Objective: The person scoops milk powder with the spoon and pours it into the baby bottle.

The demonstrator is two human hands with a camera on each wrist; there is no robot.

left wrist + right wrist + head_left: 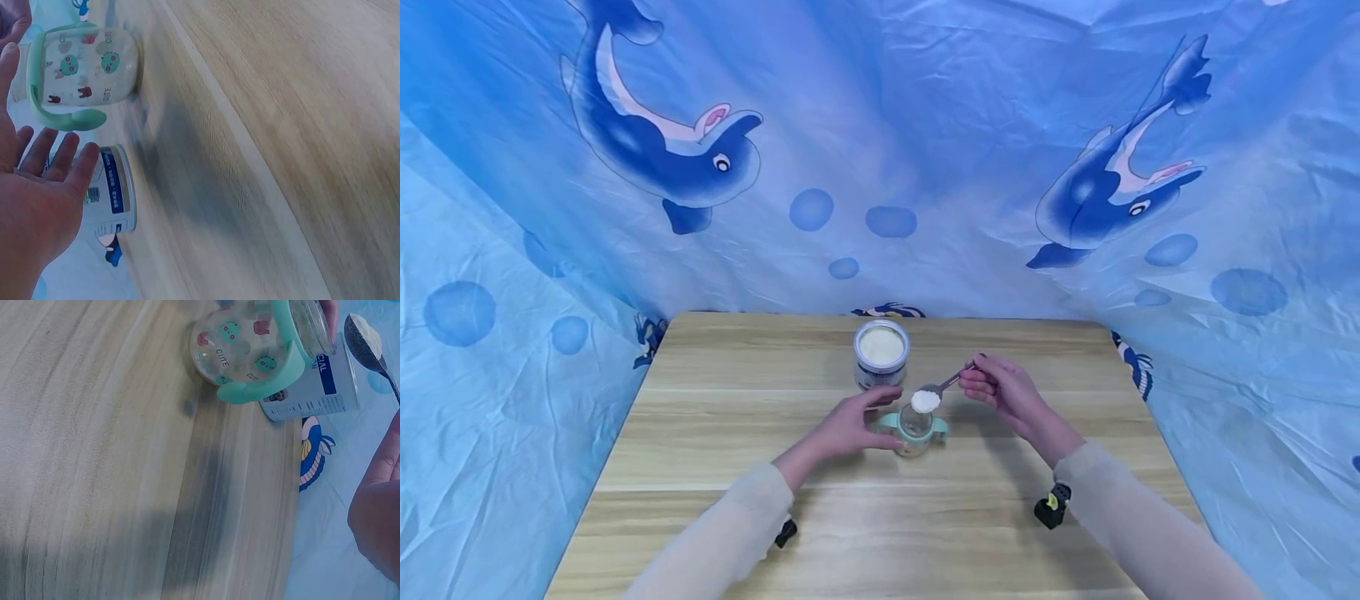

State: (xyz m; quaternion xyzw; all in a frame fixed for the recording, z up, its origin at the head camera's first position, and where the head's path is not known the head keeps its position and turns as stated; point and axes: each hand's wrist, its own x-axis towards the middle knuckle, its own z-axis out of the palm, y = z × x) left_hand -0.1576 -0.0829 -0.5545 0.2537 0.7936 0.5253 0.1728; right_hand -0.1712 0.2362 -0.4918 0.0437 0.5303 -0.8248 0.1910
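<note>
- Left hand [850, 421], one of two: fingers loosely extended beside the bottle [914, 427], not gripping; contact I cannot tell.
- Can [880, 375]: one, open, powder [882, 346] inside, standing on the table [700, 417] behind the bottle.
- Bottle: one, upright, uncapped, with two green handles [941, 428], between the hands.
- Spoon [953, 380]: one, heaped with powder, above the bottle's mouth.
- Right hand [1011, 400]: pinching the spoon. The step seems to be adding powder; next calls for a steady tilt, bowl centred over the mouth.

Powder-heaped spoon [950, 382] hangs above upright bottle [914, 425] near open tin [881, 373].
</note>
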